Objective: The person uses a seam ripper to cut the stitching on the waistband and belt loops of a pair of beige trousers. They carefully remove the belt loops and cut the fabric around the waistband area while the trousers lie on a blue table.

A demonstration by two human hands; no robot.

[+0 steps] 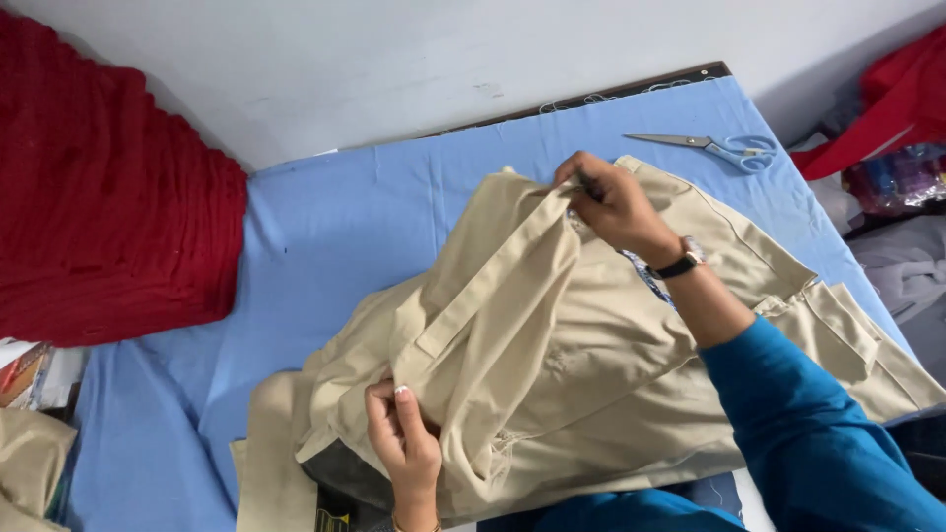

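Head view: beige trousers point(591, 345) lie bunched across the middle of a table covered in blue cloth point(335, 227), the waistband turned up and running as a long strip from lower left toward upper right. The right hand point(616, 202) is at the upper end of that strip, fingers pressed together and pinching the fabric edge, with what looks like a small dark tool between them; it is too small to tell what it is. A dark watch point(682, 261) sits on that wrist, and a blue sleeve point(808, 433) runs off toward the lower right corner. The left hand point(402, 443) is at the near end of the waistband, thumb and fingers closed on a fold of the same fabric, just above a dark patch of lining at the garment's lower edge.

Past the trousers, scissors point(714, 148) with pale blue handles lie on the blue cloth near the far right corner, well apart from both hands, blades pointing left. The cloth is creased and hangs loose at the near left. A thin dark edge of the table shows along the far side, against a plain pale wall point(394, 59).

To the left, a tall stack of red fabric point(108, 197) stands beside the table, touching the blue cloth. In the lower left corner lies more beige fabric point(30, 463), with some papers above it. On the right, beyond the table, sit red cloth point(887, 99), a shiny bag and grey fabric point(907, 266).
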